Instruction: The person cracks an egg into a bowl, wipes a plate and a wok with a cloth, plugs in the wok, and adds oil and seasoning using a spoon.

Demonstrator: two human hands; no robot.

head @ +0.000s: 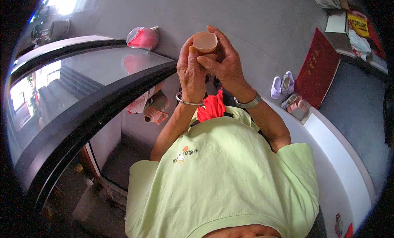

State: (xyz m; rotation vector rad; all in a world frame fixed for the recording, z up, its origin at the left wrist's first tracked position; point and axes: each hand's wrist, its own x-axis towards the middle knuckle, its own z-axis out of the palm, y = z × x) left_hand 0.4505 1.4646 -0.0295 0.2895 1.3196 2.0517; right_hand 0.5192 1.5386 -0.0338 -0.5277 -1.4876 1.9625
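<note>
In front of me, both hands are raised together around what looks like an open brown eggshell (pixel 205 42), its pale inside facing up. My left hand (pixel 191 64) cups its left side, thumb upright against the shell, and wears a silver bangle. From the other side my right hand (pixel 226 61) wraps it, thumb crossing towards the left one; a watch is on that wrist. The fingers hide the lower part of the shell. A bundle of red cord or yarn (pixel 211 108) lies at my waist, below the hands, against my light green shirt (pixel 227 176).
To the left stands a glass-topped table (pixel 92 70) with a dark edge; a pink plastic-wrapped thing (pixel 143 38) is by its far corner. Slippers (pixel 276 87), a red mat (pixel 317 68) and a low white ledge (pixel 335 145) are on the right. Bags (pixel 358 24) lie at far right.
</note>
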